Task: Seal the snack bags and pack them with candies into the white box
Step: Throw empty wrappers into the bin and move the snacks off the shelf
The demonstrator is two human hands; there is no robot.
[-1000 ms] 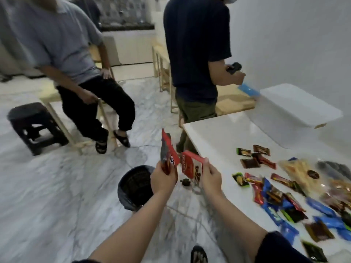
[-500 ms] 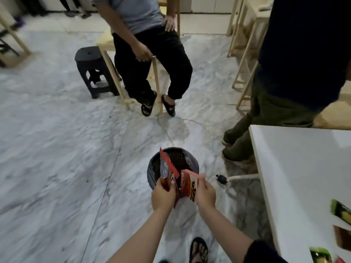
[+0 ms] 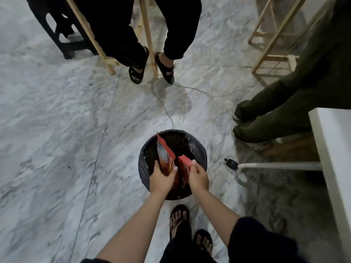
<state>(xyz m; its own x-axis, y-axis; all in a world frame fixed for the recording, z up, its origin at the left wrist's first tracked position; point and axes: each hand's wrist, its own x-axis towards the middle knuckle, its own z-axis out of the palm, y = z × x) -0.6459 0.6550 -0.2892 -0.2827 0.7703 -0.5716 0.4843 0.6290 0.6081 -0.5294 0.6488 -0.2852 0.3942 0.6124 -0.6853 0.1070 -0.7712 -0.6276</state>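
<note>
I hold a red snack bag (image 3: 165, 156) with both hands directly over a black waste bin (image 3: 199, 154) on the floor. My left hand (image 3: 161, 180) grips the taller left side of the bag. My right hand (image 3: 198, 178) grips the shorter right flap (image 3: 185, 163). The bag's top is spread apart between the two hands. The white box and the candies are out of view.
A white table (image 3: 334, 158) edge and its leg (image 3: 277, 165) lie to the right. One seated person's legs (image 3: 152, 59) are at the top, another person's feet (image 3: 266, 118) stand right of the bin. A cable (image 3: 190, 90) crosses the marble floor. My own sandalled feet (image 3: 180, 219) are below.
My view has tilted down from the table to the floor. Both hands carried the red bag lower, over the bin. The candies on the table left the view.
</note>
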